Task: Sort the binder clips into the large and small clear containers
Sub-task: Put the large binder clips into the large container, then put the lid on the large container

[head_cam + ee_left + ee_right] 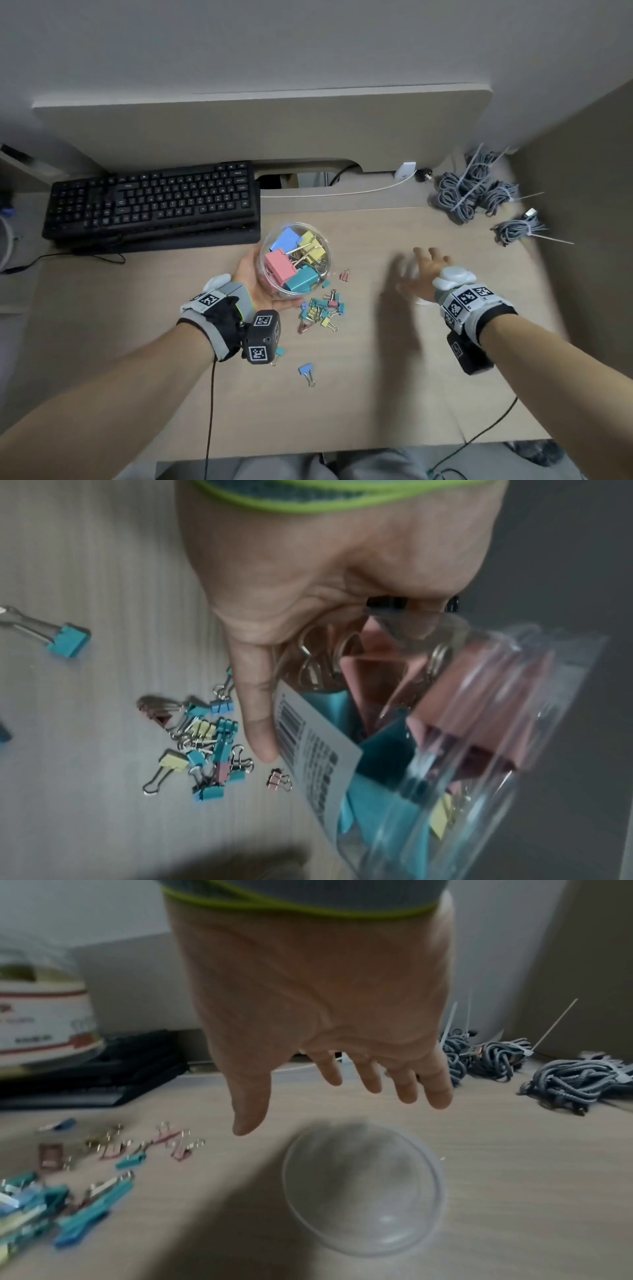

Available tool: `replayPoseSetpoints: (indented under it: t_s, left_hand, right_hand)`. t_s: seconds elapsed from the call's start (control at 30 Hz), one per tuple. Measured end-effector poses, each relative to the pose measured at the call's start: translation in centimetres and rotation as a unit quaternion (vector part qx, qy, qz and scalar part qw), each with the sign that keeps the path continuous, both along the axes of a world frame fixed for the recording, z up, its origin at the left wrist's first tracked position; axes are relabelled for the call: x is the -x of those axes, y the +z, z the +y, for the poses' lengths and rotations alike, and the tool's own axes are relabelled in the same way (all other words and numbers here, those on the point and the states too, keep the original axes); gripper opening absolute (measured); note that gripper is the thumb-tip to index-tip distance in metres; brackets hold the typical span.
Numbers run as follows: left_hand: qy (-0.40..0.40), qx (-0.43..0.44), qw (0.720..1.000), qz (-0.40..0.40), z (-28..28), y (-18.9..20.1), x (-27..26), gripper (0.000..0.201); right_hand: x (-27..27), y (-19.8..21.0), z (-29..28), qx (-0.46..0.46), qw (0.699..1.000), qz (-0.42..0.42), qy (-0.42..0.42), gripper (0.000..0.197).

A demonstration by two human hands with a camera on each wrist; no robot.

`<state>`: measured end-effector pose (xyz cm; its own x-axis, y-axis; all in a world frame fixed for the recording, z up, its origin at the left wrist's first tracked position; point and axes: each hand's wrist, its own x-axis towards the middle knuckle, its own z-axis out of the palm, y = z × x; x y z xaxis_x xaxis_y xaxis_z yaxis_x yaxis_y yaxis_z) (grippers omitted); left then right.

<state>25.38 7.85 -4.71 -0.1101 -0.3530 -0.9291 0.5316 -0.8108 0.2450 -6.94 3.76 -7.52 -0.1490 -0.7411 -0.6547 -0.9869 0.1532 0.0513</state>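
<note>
The left hand (255,281) holds the large clear container (296,260) tipped on its side, palm cupped under it, thumb (258,710) lying straight along the wall beside a white barcode label (315,753); the other fingers wrap round the far side, out of sight. Inside that grip sit big binder clips: a pink one (281,268), a blue one (285,238), a teal one (301,280) and yellow ones (311,247), their wire handles jumbled together.

Just beyond the thumb tip, on the table (376,394), lies a heap of small clips (322,310) in teal, yellow, pink and blue, touching and overlapping. A single small pink clip (279,777) lies apart from the heap, nearest the container's mouth. A blue clip (306,371) lies alone nearer the person, close to the left wrist.

The right hand (423,270) is well apart from all this, blurred, fingers (438,1085) spread and straight, gripping nothing. Directly under its palm, not touching it, stands the small clear container (365,1188), upright on the table; it is blurred and I cannot tell if anything is in it.

Beyond the left grip lies a black keyboard (154,202). Beyond the right hand lie bundles of grey cable (479,188) bound with white zip ties.
</note>
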Motion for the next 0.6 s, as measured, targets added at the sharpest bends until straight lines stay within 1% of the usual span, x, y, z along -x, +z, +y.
replayPoseSetpoints:
  t_s: [0.1, 0.17, 0.23, 0.3, 0.37, 0.43, 0.5, 0.6]
  left_hand:
    - [0.005, 0.012, 1.0, -0.002, -0.1, 0.0, 1.6, 0.069]
    - [-0.001, 0.016, 1.0, -0.003, -0.4, -0.1, 2.8, 0.066]
    - [-0.014, 0.016, 1.0, 0.01, -0.9, 0.0, 3.7, 0.066]
    - [-0.021, 0.011, 1.0, 0.017, -1.3, -0.1, 4.3, 0.07]
    - [-0.015, 0.007, 1.0, 0.014, -1.6, -0.3, 4.7, 0.073]
    - [-0.012, 0.006, 1.0, 0.02, -1.6, -0.5, 4.8, 0.072]
    - [-0.016, 0.005, 1.0, 0.023, -1.8, -0.6, 4.6, 0.07]
    - [-0.021, 0.009, 1.0, 0.014, -1.8, -0.5, 3.8, 0.07]
  right_hand:
    - [-0.4, -1.4, 0.4, 0.025, 1.0, 0.011, 0.011, 0.096]
    - [-0.3, -2.7, 0.4, 0.035, 0.999, 0.021, 0.032, 0.098]
    - [0.0, -3.6, 0.3, 0.042, 0.998, 0.018, 0.045, 0.087]
    - [0.4, -4.1, 0.2, 0.045, 0.998, 0.007, 0.039, 0.074]
    - [0.6, -4.4, 0.2, 0.048, 0.999, -0.007, 0.022, 0.066]
    - [0.3, -4.0, 0.3, 0.056, 0.998, -0.022, 0.015, 0.063]
    - [-0.2, -3.0, 0.0, 0.07, 0.996, -0.053, 0.008, 0.069]
    - [-1.5, -0.3, -1.1, 0.087, 0.986, -0.142, -0.015, 0.094]
